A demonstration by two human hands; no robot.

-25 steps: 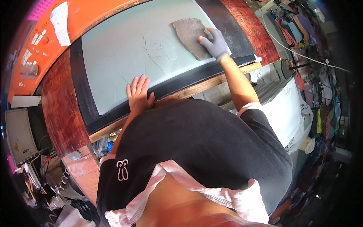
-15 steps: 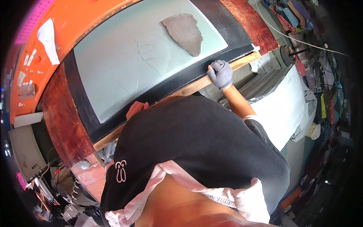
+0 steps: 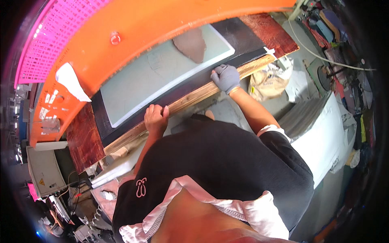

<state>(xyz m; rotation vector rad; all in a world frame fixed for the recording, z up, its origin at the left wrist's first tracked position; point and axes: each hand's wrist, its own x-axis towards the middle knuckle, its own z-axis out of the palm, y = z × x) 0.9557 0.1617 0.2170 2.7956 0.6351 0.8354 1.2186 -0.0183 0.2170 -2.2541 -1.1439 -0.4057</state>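
My bare left hand (image 3: pixel 157 118) is curled over the wooden strip (image 3: pixel 196 96) along the near edge of a black board (image 3: pixel 239 38). Farther right along that strip, my right hand (image 3: pixel 227 78), in a grey glove, is closed over the wood with its fingers bent. A pale green translucent sheet (image 3: pixel 162 79) lies on the black board and has faint cut outlines in it. On the sheet rests a flat brown piece (image 3: pixel 190 46) with an irregular edge. Its far end reaches the rim of a large orange machine part (image 3: pixel 162 24), which hides the sheet's far side.
Dark red panels (image 3: pixel 83 141) flank the black board. A pink perforated basket (image 3: pixel 60 36), a white paper (image 3: pixel 72 83) and a clear cup (image 3: pixel 50 125) are at the left. A brown bag (image 3: pixel 269 83) and a white wrapped bundle (image 3: pixel 320 125) stand low at the right.
More of the green sheet and the brown piece's far end now lie under the orange part. My left hand shows fully on the wood; before, my body mostly hid it. The view has shifted.
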